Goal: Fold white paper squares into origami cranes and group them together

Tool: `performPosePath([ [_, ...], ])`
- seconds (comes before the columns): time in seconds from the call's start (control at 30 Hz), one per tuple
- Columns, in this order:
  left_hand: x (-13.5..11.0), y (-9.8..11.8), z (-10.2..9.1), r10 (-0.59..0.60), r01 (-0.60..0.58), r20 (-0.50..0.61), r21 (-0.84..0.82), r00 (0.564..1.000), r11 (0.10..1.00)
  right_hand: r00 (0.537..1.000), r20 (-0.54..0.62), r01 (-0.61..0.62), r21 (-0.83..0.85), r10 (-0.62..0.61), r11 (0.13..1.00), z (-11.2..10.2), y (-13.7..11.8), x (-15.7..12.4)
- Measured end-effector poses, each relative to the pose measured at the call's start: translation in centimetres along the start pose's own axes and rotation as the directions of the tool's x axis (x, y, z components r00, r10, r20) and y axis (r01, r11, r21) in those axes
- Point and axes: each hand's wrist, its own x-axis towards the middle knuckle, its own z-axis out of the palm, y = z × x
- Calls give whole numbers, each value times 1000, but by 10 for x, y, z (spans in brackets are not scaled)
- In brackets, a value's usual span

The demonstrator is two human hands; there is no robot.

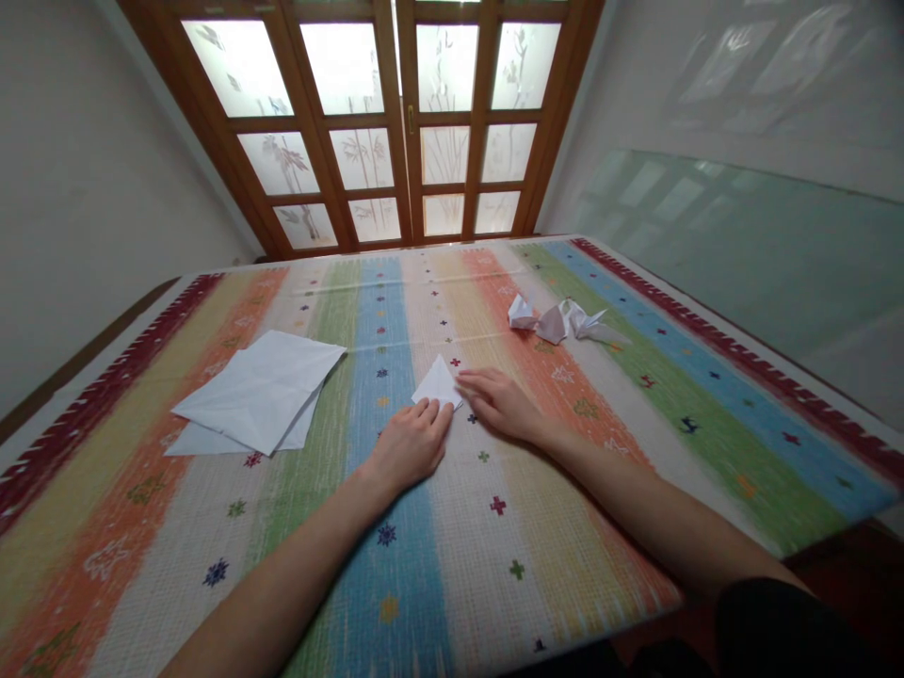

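Observation:
A small white sheet of paper [437, 379], folded to a pointed shape, lies flat on the striped tablecloth in front of me. My left hand [416, 436] rests on its lower left part, fingertips pressing on the paper and hiding its near corner. Beside the paper's right edge is my right hand [500, 400], laid low with its fingers stretched out and the fingertips at the edge. Neither hand wraps round the paper.
To the left lies a loose stack of white paper sheets [268, 386]. Several folded white paper figures [555, 322] stand at the back right. The striped tablecloth [297, 565] covers the table. A glass-paned wooden door [406, 188] and walls border the far side.

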Motion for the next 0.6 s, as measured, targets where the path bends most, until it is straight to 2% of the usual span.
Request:
performPosePath([
  [0.13, -3, -10, 7, -58, 47, -87, -130, 995, 990, 988, -122, -71, 155, 90, 985, 4, -1, 1],
  [0.2, -3, -16, 9, -176, 126, -159, -286, 971, 950, 979, -149, -102, 220, 137, 970, 6, 2, 2],
  [0.23, -3, -19, 10, -270, 178, -193, -393, 943, 902, 970, -167, -132, 262, 179, 956, 8, 5, 3],
  [0.3, 0, -24, 9, -478, 247, -206, -649, 854, 720, 934, -192, -212, 379, 301, 901, 11, 10, 4],
  [0.37, 4, -27, 7, -643, 217, -127, -877, 755, 428, 882, -171, -290, 537, 438, 792, 14, 14, 6],
  [0.43, 8, -28, 5, -729, 110, -10, -987, 685, 118, 839, -91, -335, 691, 536, 641, 16, 14, 9],
  [0.5, 10, -27, 4, -745, 15, 98, -993, 660, -118, 830, 6, -329, 813, 558, 481, 18, 8, 10],
  [0.53, 11, -26, 4, -739, -10, 141, -981, 659, -196, 838, 49, -314, 858, 544, 407, 18, 3, 11],
  [0.6, 11, -24, 4, -710, -9, 201, -960, 675, -281, 866, 124, -289, 915, 484, 283, 19, -7, 11],
])
